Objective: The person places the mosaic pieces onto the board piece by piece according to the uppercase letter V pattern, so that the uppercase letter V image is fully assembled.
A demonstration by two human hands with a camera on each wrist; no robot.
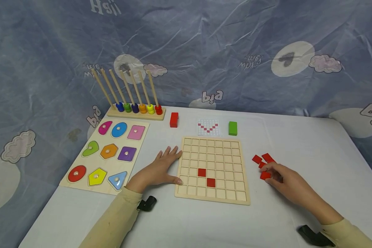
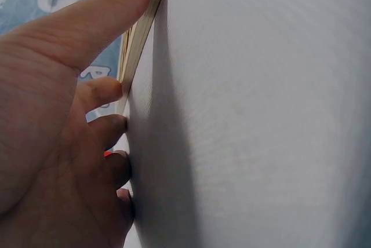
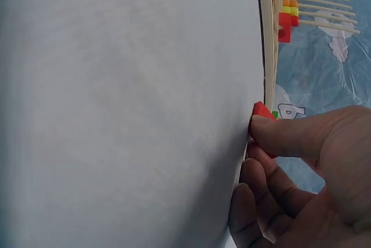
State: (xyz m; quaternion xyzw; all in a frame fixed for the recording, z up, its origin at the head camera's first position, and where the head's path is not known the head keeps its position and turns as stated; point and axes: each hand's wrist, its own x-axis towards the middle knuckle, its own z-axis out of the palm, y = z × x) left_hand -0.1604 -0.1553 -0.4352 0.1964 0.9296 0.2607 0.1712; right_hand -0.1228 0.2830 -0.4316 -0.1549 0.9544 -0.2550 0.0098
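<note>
A wooden grid board (image 1: 222,194) lies on the table with two red square tiles in its cells, one tile (image 1: 202,172) diagonally up and left of the other tile (image 1: 210,182). My left hand (image 1: 161,169) rests spread at the board's left side, thumb and index finger touching its edge. To the right of the board my right hand (image 1: 286,182) pinches a red square tile (image 3: 259,109) between thumb and fingers, low over the table. Around those fingertips lie a few loose red tiles (image 1: 256,159), partly hidden by the hand.
Behind the board sit a pattern card (image 1: 208,127) with a red V, a red block (image 1: 174,120) and a green block (image 1: 233,128). At the left are a shape puzzle board (image 1: 111,120) and a rack of upright pegs (image 1: 136,116) with colored beads.
</note>
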